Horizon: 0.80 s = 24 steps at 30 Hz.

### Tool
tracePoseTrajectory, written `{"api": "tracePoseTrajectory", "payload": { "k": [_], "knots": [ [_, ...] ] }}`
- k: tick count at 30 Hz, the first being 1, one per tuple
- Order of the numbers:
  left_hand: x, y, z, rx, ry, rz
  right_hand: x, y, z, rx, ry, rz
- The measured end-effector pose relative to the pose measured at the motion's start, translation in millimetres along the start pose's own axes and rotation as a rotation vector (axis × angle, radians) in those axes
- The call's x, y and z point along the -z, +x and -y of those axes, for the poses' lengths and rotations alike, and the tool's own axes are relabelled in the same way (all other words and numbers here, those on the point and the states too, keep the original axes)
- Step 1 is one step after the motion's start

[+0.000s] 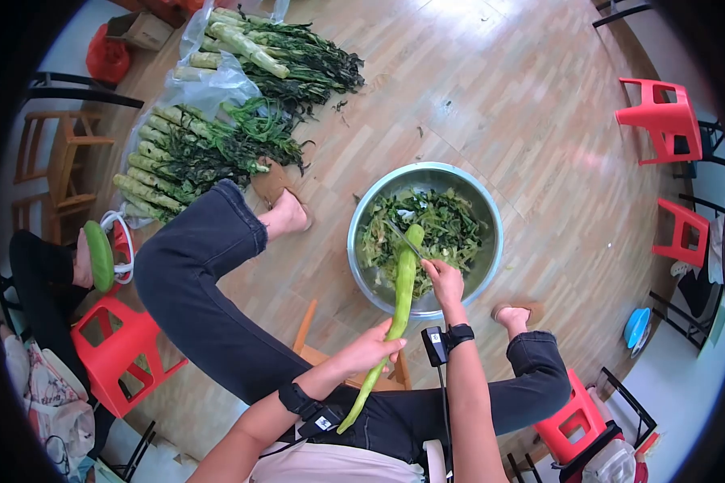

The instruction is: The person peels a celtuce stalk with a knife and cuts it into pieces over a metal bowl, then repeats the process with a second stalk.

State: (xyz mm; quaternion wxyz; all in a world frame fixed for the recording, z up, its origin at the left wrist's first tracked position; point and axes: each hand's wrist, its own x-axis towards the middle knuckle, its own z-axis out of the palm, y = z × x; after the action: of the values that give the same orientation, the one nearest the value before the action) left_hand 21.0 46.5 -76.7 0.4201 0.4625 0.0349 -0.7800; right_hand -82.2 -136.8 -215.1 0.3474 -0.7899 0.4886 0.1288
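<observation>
My left hand [372,347] is closed round the lower part of a long, pale green peeled celtuce stem [404,286]. The stem slants upward from my lap, and its thick end is over a metal basin [498,241]. In my right hand [445,282] is a thin-bladed knife [403,237], its blade lying across the stem near the thick end. Below, the basin holds dark green leaves and pale peelings [451,225]. My right fingers partly hide the knife's handle.
Unpeeled leafy celtuce stalks [157,173] lie on plastic at the left, with another pile [250,52] behind. Red stools [125,350] stand at both sides. A wooden seat [318,358] is beneath me. Another person's leg [44,282] is at far left.
</observation>
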Motion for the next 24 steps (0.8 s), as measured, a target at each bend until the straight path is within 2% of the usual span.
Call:
{"api": "tracePoseTrajectory", "payload": {
  "k": [4, 6, 10, 12, 17, 19, 20, 22, 24],
  "knots": [
    [0.0, 1.0, -2.3, -0.019, -0.025, 0.012, -10.2, 3.5, 0.5, -0.015, 0.015, -0.028],
    [0.1, 0.2, -2.9, 0.001, -0.042, 0.034, -16.9, 5.4, 1.3, -0.110, 0.147, -0.030],
    [-0.5, 1.5, -2.8, -0.007, -0.030, 0.020, -39.1, 13.8, -17.7, -0.112, 0.267, -0.075],
    [-2.7, -0.4, -4.7, -0.010, -0.033, -0.004, -40.3, 14.5, -19.2, -0.505, 0.778, 0.166],
    [0.3, 0.2, 0.0, -0.020, -0.016, -0.011, -39.1, -1.5, -24.5, -0.369, 0.760, 0.124],
    [0.4, 0.2, -0.2, -0.024, 0.000, -0.029, -26.6, -10.5, -23.3, -0.092, 0.338, 0.018],
    [1.0, -0.3, -1.0, -0.020, -0.008, -0.020, -16.3, -12.2, -18.0, -0.091, 0.338, 0.012],
    [0.9, -0.9, -1.2, -0.014, -0.014, -0.007, 4.2, -15.3, -11.9, -0.058, 0.146, 0.083],
    [0.4, -0.9, -0.1, -0.010, -0.017, 0.003, 13.8, -12.1, -9.7, -0.054, 0.126, 0.101]
  ]
}}
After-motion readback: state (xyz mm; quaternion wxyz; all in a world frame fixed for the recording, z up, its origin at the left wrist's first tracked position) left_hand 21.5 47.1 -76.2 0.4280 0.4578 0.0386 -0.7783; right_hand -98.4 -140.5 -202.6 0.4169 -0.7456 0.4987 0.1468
